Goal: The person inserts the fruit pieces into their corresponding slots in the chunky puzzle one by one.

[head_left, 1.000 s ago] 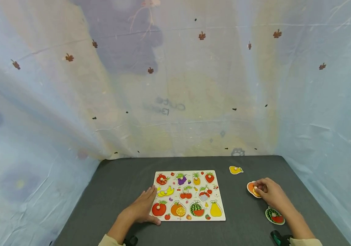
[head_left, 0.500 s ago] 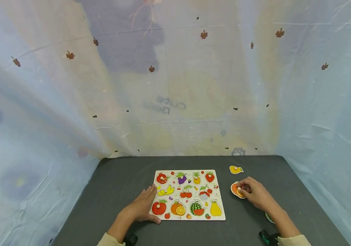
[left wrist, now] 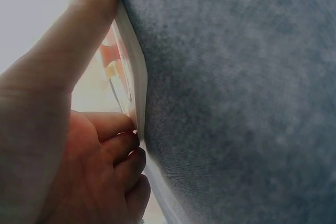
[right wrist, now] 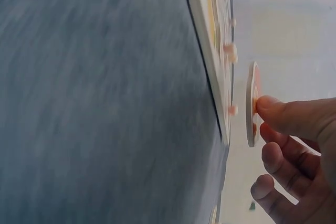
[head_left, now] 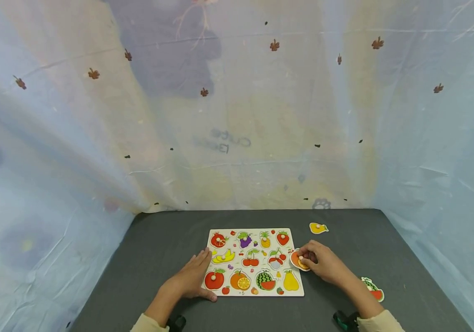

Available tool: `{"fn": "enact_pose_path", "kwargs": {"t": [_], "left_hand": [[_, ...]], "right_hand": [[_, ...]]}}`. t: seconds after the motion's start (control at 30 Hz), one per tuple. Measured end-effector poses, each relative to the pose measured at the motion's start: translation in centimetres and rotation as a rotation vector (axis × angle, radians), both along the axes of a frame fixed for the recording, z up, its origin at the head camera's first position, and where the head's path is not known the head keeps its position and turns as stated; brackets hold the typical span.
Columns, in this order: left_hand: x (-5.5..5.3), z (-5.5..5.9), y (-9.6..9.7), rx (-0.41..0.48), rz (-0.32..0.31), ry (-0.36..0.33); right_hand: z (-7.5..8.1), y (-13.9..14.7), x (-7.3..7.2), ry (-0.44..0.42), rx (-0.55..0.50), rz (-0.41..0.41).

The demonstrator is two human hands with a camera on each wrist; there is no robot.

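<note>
A white fruit puzzle board (head_left: 300,289) lies on the grey table, with several knobbed pieces seated in it. My left hand (head_left: 191,277) rests along its left side, fingers straight at the edge and thumb by the near corner; in the left wrist view the fingertips (left wrist: 137,167) touch the board's side. With thumb and fingertips, my right hand (head_left: 323,263) pinches an orange-fruit puzzle piece (head_left: 295,259) by its knob. The piece overlaps the board's right edge in the head view. In the right wrist view the same orange piece (right wrist: 251,124) is raised above the board, standing apart from it.
Beyond the board's right corner lies a yellow pear piece (head_left: 318,228). A watermelon piece (head_left: 376,293), partly hidden by the right forearm, lies on the grey table (head_left: 170,244). Patterned cloth (head_left: 237,184) surrounds the table at the back and sides.
My right hand has carried the orange piece leftward from the table's right side to the board's right edge. The left hand and the board have stayed put.
</note>
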State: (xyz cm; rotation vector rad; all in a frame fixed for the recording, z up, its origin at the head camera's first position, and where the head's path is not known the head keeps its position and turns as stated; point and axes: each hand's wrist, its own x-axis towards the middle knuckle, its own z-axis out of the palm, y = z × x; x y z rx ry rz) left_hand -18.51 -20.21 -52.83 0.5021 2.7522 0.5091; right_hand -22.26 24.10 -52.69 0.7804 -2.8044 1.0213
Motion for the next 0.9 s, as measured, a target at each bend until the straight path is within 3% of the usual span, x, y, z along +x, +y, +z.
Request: {"fn": "enact_pose_path", "kwargs": {"t": [0.5,0.9], "left_hand": [[0.0,0.2,0.0,-0.012,-0.001,0.004],[-0.1,0.0,0.0,-0.01,-0.007,0.006]], "right_hand": [[-0.1,-5.1,0.3,-0.007,-0.011,0.194],[-0.4,-8.5,0.3,-0.045,0.005,0.294]]}}
